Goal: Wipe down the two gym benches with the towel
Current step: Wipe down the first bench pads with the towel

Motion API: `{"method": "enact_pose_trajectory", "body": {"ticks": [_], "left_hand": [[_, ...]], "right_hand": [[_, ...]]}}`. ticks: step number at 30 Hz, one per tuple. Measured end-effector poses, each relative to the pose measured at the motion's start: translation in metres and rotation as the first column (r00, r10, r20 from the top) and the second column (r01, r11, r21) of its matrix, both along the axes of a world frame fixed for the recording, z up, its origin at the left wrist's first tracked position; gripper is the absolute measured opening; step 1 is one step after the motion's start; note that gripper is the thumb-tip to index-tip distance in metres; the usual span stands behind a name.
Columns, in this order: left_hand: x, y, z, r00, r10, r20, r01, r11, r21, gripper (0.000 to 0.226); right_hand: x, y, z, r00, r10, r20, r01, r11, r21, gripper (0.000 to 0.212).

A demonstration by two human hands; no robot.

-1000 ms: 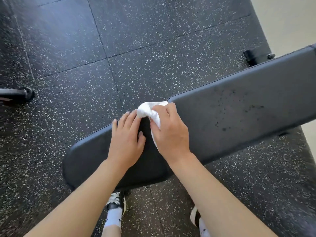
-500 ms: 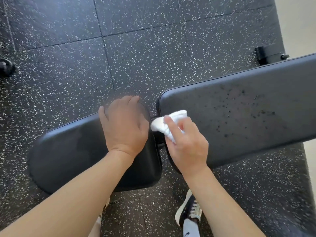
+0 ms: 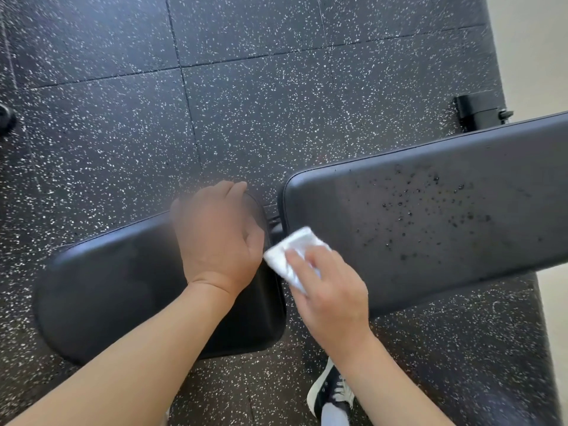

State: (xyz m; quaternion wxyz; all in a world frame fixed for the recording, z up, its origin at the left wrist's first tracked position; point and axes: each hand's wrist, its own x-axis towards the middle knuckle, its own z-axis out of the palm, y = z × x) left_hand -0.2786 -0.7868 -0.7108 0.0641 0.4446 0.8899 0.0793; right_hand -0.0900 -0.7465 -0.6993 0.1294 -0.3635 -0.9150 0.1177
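Note:
A black gym bench runs across the view in two pads with a gap between them. The short seat pad (image 3: pixel 116 290) lies at the left. The long back pad (image 3: pixel 445 229) at the right carries several dark droplets. My left hand (image 3: pixel 218 238) rests on the seat pad's right end, its fingers curled over the far edge. My right hand (image 3: pixel 332 290) holds a small folded white towel (image 3: pixel 292 253) against the back pad's near left corner, beside the gap.
Speckled black rubber floor tiles (image 3: pixel 246 112) surround the bench. A black bench foot (image 3: pixel 479 113) shows behind the back pad. A black object (image 3: pixel 6 119) sits at the left edge. My sneaker (image 3: pixel 330 392) stands below the bench. A pale wall (image 3: pixel 534 50) lies at the right.
My right hand carried the towel off the seat pad, across the gap, onto the back pad's left corner. My left hand shifted to the seat pad's right end and curled over its far edge.

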Motion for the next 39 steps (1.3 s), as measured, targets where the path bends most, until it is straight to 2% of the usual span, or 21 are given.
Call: {"method": "enact_pose_trajectory", "body": {"ticks": [4,10,12,16,20,23,28,31,34,39], "left_hand": [[0.0,0.0,-0.001,1.0,-0.002,-0.004,0.002,1.0,-0.014,0.055],[0.0,0.001,0.0,1.0,-0.001,-0.007,0.001,1.0,-0.007,0.054],[0.001,0.001,0.0,1.0,0.001,-0.02,-0.001,1.0,-0.011,0.053],[0.0,0.0,-0.003,1.0,0.001,-0.023,-0.001,1.0,-0.003,0.053],[0.001,0.001,-0.003,1.0,0.007,-0.025,-0.008,1.0,-0.008,0.053],[0.002,0.002,-0.001,1.0,0.006,-0.007,-0.006,1.0,-0.013,0.053],[0.002,0.002,0.003,1.0,0.014,0.0,-0.014,0.999,-0.038,0.054],[0.003,0.004,0.005,1.0,0.009,-0.004,-0.009,0.999,-0.042,0.054],[0.003,0.003,0.005,1.0,0.006,0.0,-0.006,0.999,-0.037,0.054],[0.003,0.002,0.003,1.0,0.015,-0.004,-0.015,1.0,-0.025,0.053]], "right_hand": [[0.003,0.017,-0.001,0.999,0.035,-0.005,-0.035,0.999,0.006,0.027],[-0.078,0.098,0.005,0.984,-0.175,-0.032,0.176,0.984,0.01,0.009],[-0.091,0.112,0.005,0.976,-0.215,-0.023,0.214,0.976,-0.028,0.012],[-0.054,0.112,0.01,0.987,-0.159,0.014,0.16,0.987,-0.025,0.015],[0.014,0.142,0.015,0.904,-0.427,-0.037,0.427,0.904,-0.011,0.024],[0.002,0.137,0.011,0.88,-0.474,-0.016,0.474,0.88,0.014,0.026],[-0.066,0.091,0.004,0.964,-0.267,-0.019,0.267,0.964,0.006,0.024],[-0.073,0.076,0.004,0.989,-0.142,-0.033,0.142,0.99,0.006,0.026],[-0.033,0.051,0.003,0.995,-0.042,-0.088,0.044,0.999,0.011,0.029],[0.092,0.023,0.002,0.988,0.063,-0.144,-0.064,0.998,-0.004,0.037]]}}
